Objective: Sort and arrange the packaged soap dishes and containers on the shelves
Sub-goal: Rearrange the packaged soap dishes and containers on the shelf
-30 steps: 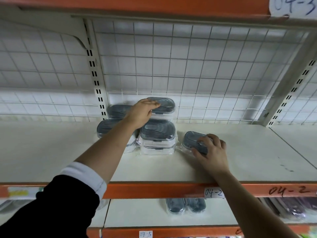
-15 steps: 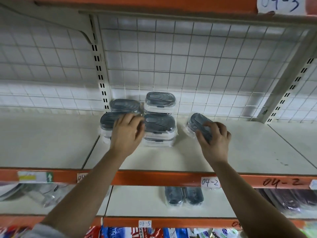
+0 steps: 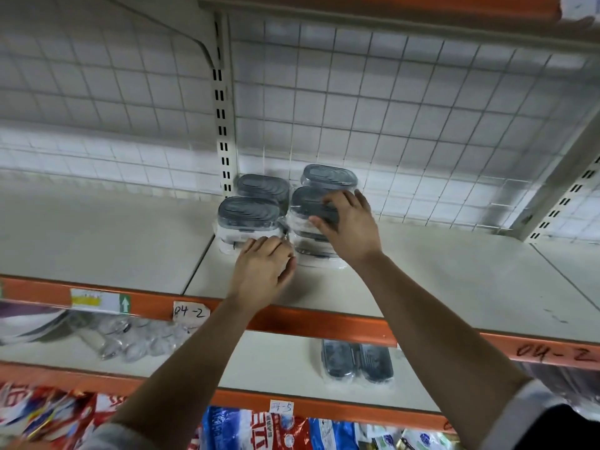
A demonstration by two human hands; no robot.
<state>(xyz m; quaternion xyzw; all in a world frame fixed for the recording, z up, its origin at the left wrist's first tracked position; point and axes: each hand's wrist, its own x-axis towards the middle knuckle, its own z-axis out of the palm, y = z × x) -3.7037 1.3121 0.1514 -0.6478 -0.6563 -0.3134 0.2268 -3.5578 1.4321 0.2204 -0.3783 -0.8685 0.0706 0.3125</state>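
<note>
A cream shelf [image 3: 422, 287] with an orange front edge carries four short stacks of film-wrapped soap dishes [image 3: 263, 186], grey lids over clear bodies, packed together beside a slotted upright [image 3: 224, 141] at the far side; nothing can be made out inside them. The right hand [image 3: 350, 228] has its grip curled over the top dish [image 3: 308, 206] of the near right stack, while the left hand [image 3: 263, 271] rests curled against the near left stack [image 3: 248, 219], its grip impossible to tell. Slick film could let that top dish slide off, or a nudge could topple either near stack.
</note>
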